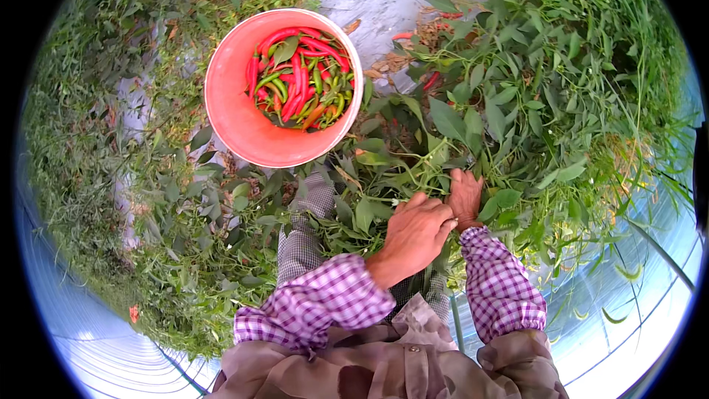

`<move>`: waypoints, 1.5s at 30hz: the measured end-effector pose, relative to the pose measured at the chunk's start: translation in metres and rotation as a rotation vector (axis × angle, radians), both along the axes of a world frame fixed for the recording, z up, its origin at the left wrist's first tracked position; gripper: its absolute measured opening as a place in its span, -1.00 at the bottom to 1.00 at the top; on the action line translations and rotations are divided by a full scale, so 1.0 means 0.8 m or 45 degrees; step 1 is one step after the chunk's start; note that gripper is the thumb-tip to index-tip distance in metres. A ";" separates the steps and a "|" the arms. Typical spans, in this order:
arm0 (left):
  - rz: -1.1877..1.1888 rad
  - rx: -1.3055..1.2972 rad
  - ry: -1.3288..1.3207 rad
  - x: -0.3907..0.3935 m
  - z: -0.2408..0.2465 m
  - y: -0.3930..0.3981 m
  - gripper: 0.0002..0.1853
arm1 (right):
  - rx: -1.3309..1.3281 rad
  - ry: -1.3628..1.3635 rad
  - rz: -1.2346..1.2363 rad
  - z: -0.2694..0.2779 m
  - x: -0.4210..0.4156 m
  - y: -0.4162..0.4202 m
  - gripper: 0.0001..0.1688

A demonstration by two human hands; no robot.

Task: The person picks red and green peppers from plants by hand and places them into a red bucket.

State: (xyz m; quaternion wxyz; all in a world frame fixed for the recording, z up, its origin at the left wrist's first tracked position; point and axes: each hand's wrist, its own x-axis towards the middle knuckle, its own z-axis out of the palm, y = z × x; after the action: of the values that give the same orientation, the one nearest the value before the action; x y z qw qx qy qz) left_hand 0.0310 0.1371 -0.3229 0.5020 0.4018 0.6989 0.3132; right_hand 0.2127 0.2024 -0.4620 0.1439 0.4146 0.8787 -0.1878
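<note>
My left hand [415, 230] is low over the chili pepper plants [451, 122], its fingers curled and close beside the right wrist. Whether anything sits between those fingers cannot be made out. Just to its right, my right hand [464, 198] reaches in among the leaves, with its fingertips partly hidden by foliage. Ahead and to the left stands a bucket [235, 122] with a pinkish-red inside and a pale rim. Red, green and orange-tinged chili peppers [299, 80] lie in its bottom, with a loose green leaf on top.
Grey plastic mulch film [376, 0] shows between the plants, strewn with dry leaves [396, 61]. A red chili [402, 36] lies near them. Grassy weeds [626, 172] grow at the right. Blue sheeting [642, 288] curves along the lower right. My checked trouser leg [302, 238] stands among stems.
</note>
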 end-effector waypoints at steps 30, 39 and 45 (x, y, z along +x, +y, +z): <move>-0.428 -0.208 0.280 0.100 -0.172 -0.065 -0.24 | -0.296 -0.253 0.356 0.075 -0.024 0.048 -0.33; -0.483 -0.201 0.455 0.147 -0.196 -0.076 -0.43 | -0.222 -0.172 0.299 0.000 -0.045 0.016 -0.21; -0.452 -0.153 0.325 0.123 -0.179 -0.080 -0.48 | -0.479 0.189 -0.094 -0.024 -0.009 -0.004 -0.46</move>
State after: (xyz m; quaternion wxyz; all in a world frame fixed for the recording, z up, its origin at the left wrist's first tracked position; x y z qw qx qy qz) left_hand 0.1293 0.0729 -0.4657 0.4800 0.5242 0.6924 0.1243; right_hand 0.2058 0.1993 -0.4812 0.1466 0.3972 0.8206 -0.3838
